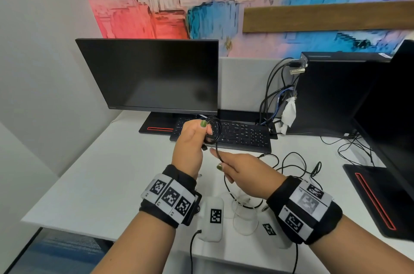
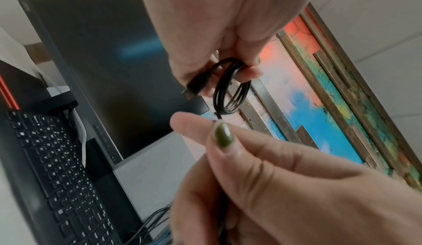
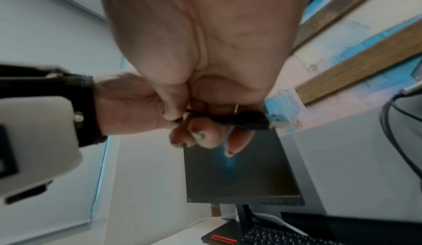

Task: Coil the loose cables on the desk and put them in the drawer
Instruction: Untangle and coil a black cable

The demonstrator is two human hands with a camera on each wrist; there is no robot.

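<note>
My left hand point(image 1: 205, 130) is raised above the keyboard and grips a small coil of black cable point(image 1: 212, 130) between thumb and fingers. In the left wrist view the coil point(image 2: 230, 90) hangs from that hand point(image 2: 228, 53), its USB plug point(image 2: 194, 86) sticking out beside it. My right hand point(image 1: 224, 162) pinches the free strand just below the coil, thumb point(image 2: 222, 135) against forefinger. The rest of the black cable point(image 1: 291, 161) trails in loose loops on the desk. A white cable point(image 1: 244, 217) lies loose near the front edge. No drawer is in view.
A black keyboard point(image 1: 242, 137) and a monitor point(image 1: 152, 76) stand behind my hands. A computer tower point(image 1: 331, 94) with plugged-in wires is at the back right, with another monitor's base point(image 1: 369, 195) at the right. Two white marker-tagged devices point(image 1: 212, 217) lie near the desk's front edge.
</note>
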